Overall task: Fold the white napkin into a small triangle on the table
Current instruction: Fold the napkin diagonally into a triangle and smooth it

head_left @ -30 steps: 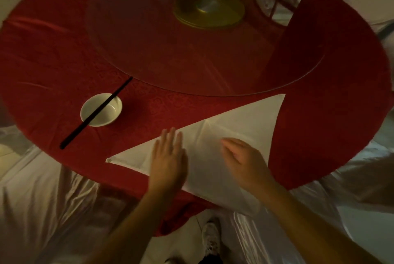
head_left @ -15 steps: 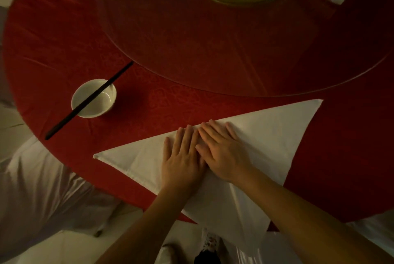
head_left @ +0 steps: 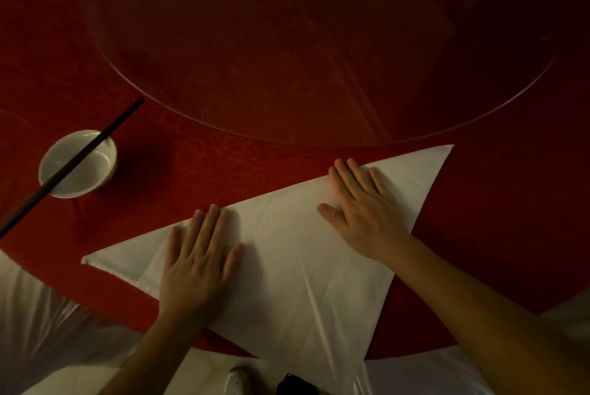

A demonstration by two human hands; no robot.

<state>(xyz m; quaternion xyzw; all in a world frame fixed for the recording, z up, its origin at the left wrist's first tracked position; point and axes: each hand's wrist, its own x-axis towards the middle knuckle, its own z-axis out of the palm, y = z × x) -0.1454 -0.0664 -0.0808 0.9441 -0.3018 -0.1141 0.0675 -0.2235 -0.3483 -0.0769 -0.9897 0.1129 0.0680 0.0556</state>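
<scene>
napkin (head_left: 287, 254): big white triangle on red surface (head_left: 223, 164), near tip overhangs edge
long axis: fold edge runs low-left to upper-right
left hand (head_left: 198, 263): flat, open, holding nothing, nearer left corner
right hand (head_left: 364, 209): flat, open, nearer right corner

White napkin (head_left: 287, 267) lies flat as a large triangle, its near corner overhanging the table (head_left: 495, 219) edge.

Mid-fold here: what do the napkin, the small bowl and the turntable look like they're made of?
Napkin: thin woven cloth, matte white; it creases softly. Bowl: probably glazed ceramic, with glossy highlights on its rim. Turntable: clear glass, likely; the red tablecloth shows through it.
</scene>
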